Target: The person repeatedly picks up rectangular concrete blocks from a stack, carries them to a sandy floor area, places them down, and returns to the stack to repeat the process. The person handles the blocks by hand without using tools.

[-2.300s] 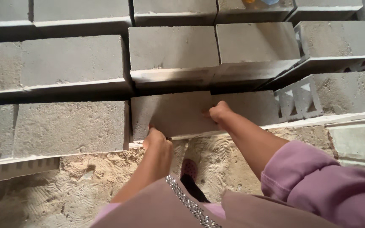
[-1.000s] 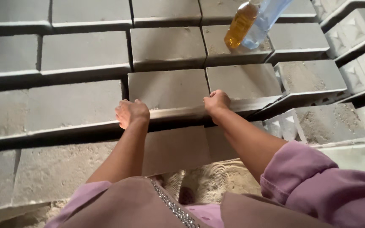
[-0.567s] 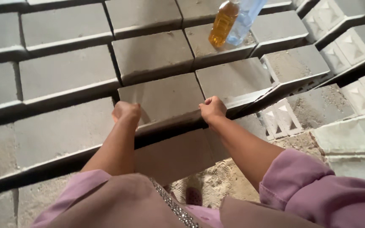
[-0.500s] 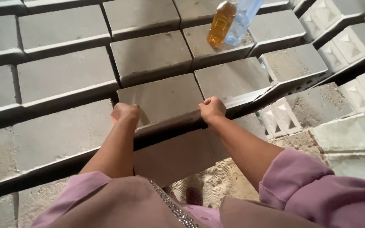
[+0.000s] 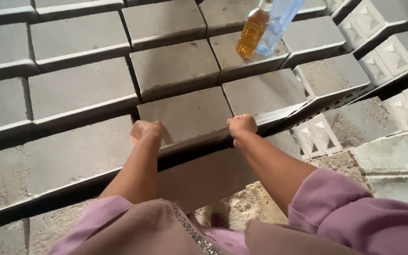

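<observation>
A grey concrete block [image 5: 188, 114] lies flat on the stepped stack in front of me, its near edge raised above the row below. My left hand [image 5: 146, 131] is closed on the block's near left corner. At the near right corner my right hand [image 5: 242, 126] grips the same block. Both forearms reach forward out of mauve sleeves. The undersides of my fingers are hidden by the block's edge.
Rows of like grey blocks [image 5: 83, 88] rise in steps all around. A bottle of amber liquid [image 5: 252, 32] and a clear blue bottle [image 5: 278, 22] stand on a block at the top. Hollow blocks [image 5: 393, 47] lie to the right; sandy ground [image 5: 246, 208] lies below.
Both hands lifted the block from the low row near the sandy ground up to a higher step. Since half a second ago it has barely moved.
</observation>
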